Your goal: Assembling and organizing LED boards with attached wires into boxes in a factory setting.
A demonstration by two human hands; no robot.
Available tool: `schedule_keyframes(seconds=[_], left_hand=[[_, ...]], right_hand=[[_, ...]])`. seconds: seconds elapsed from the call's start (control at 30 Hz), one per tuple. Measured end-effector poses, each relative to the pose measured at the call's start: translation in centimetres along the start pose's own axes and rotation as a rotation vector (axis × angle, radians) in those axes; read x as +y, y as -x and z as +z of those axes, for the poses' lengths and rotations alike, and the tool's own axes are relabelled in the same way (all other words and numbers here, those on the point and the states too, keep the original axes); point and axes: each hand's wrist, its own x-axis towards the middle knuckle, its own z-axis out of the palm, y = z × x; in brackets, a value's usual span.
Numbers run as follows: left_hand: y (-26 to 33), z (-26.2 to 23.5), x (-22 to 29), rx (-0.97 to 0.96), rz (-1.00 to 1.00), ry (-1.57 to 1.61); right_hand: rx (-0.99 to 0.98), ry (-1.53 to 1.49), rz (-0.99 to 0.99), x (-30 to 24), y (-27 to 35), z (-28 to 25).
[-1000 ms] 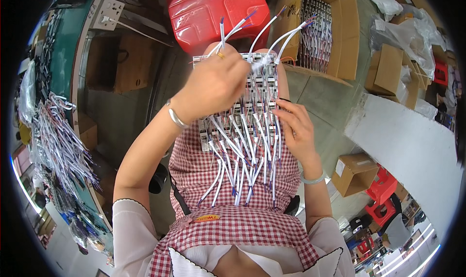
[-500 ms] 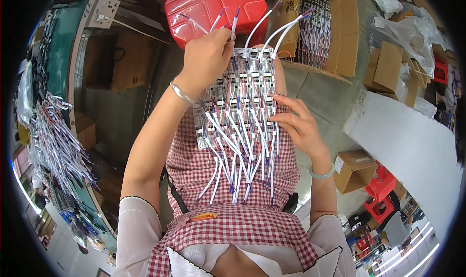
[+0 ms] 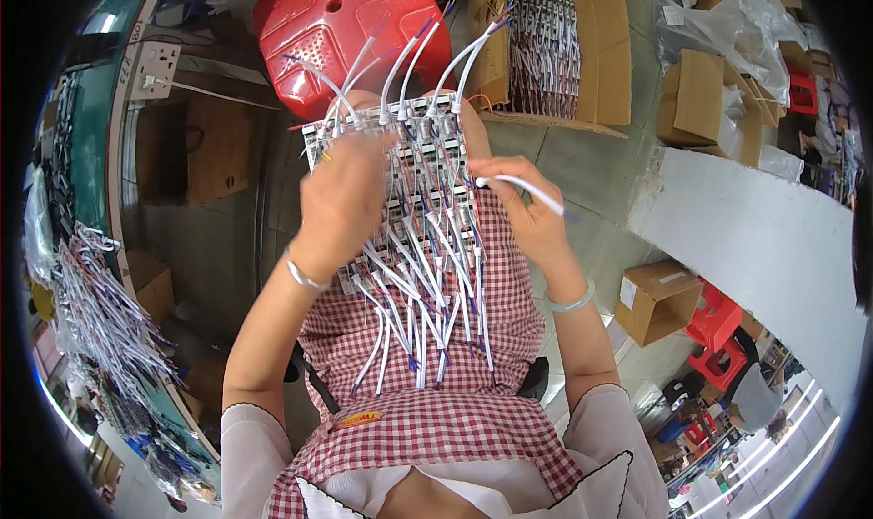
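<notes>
A panel of joined small circuit boards (image 3: pixel 420 167) lies across my lap on the checked apron. White cables (image 3: pixel 427 278) with blue and red wire ends trail from its near rows. More white cables (image 3: pixel 389 90) stick out past its far edge. My right hand (image 3: pixel 536 219) is closed at the panel's right edge, pinching a white cable (image 3: pixel 523 188) that slants across its fingers. Over the panel's left side is my left hand (image 3: pixel 341 196), smeared by motion. Its fingertips hide part of the boards, and whether they grip anything does not show.
A red plastic stool (image 3: pixel 350 28) stands beyond my knees. To its right, an open cardboard box (image 3: pixel 600 55) holds more wired boards. On the left bench (image 3: pixel 107 146) lies a bundle of white cables (image 3: pixel 114 310). A white surface (image 3: pixel 737 219) and a smaller box (image 3: pixel 657 303) are at right.
My left hand has left the cable at the far edge and come nearer, over the panel's left side. A white cable now lies in my right hand. The whole view has shifted slightly.
</notes>
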Motion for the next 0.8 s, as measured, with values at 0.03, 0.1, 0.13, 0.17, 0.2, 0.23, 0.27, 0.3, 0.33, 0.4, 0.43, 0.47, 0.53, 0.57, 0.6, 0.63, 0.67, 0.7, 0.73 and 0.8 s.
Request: schedule_keyframes(seconds=[0.03, 0.1, 0.13, 0.17, 0.2, 0.23, 0.27, 0.3, 0.33, 0.4, 0.43, 0.47, 0.53, 0.57, 0.6, 0.63, 0.67, 0.7, 0.73, 0.8], left_hand=[[0.4, -0.5, 1.0, -0.096, 0.063, 0.069], [1.1, -0.7, 2.6, -0.241, 0.124, 0.125], [1.2, -0.7, 3.1, -0.306, 0.152, 0.153], [1.2, -0.6, 3.3, -0.307, 0.149, 0.152], [1.3, -0.6, 3.4, -0.405, 0.197, 0.128], [1.2, -0.6, 3.5, -0.502, 0.246, 0.104], [1.2, -0.6, 3.5, -0.503, 0.245, 0.104], [1.2, -0.6, 3.6, -0.542, 0.258, 0.064], [1.1, -0.5, 3.6, -0.579, 0.273, 0.025], [0.7, -0.5, 3.8, -0.628, 0.297, 0.000], [0.5, -0.6, 3.8, -0.680, 0.316, -0.027], [0.5, -0.5, 3.8, -0.680, 0.316, -0.027], [0.4, -0.4, 3.6, -0.678, 0.344, -0.023], [0.5, -0.3, 3.6, -0.680, 0.343, -0.022], [0.5, -0.2, 3.6, -0.671, 0.359, -0.023], [0.6, -0.2, 3.5, -0.662, 0.374, -0.026], [0.6, -0.1, 3.4, -0.665, 0.373, -0.027], [0.7, -0.2, 3.1, -0.638, 0.371, 0.020], [0.6, -0.1, 3.0, -0.609, 0.371, 0.066], [0.3, -0.1, 2.8, -0.567, 0.348, 0.110]], right_hand=[[0.012, 0.018, -0.012, 0.3, -0.5, 0.1], [0.007, -0.002, 0.017, 0.5, -1.4, 0.3], [0.004, -0.013, 0.044, 0.6, -1.9, 0.3], [0.002, -0.016, 0.045, 0.8, -2.4, 0.3], [0.001, 0.040, 0.005, 1.0, -2.9, 0.4], [0.001, 0.096, -0.035, 1.1, -3.4, 0.4], [0.002, 0.153, -0.075, 1.1, -3.8, 0.6], [-0.010, 0.112, -0.059, 1.1, -4.1, 0.7], [-0.009, 0.114, -0.061, 1.3, -4.3, 1.0], [-0.033, -0.030, 0.078, 2.0, -4.4, 1.6], [-0.013, -0.059, 0.128, 2.1, -4.6, 1.9], [-0.013, -0.059, 0.128, 2.2, -4.8, 2.0], [0.005, -0.047, 0.105, 2.5, -5.2, 2.0], [0.006, -0.048, 0.107, 2.5, -5.3, 1.9], [-0.002, -0.028, 0.108, 2.6, -5.4, 1.8], [-0.011, -0.010, 0.108, 2.6, -5.6, 1.8], [-0.011, -0.013, 0.109, 2.7, -5.7, 1.9], [0.018, -0.030, 0.111, 2.7, -5.7, 2.0], [0.047, -0.044, 0.112, 2.7, -5.8, 2.1], [0.053, -0.030, 0.100, 3.0, -5.8, 2.1]])
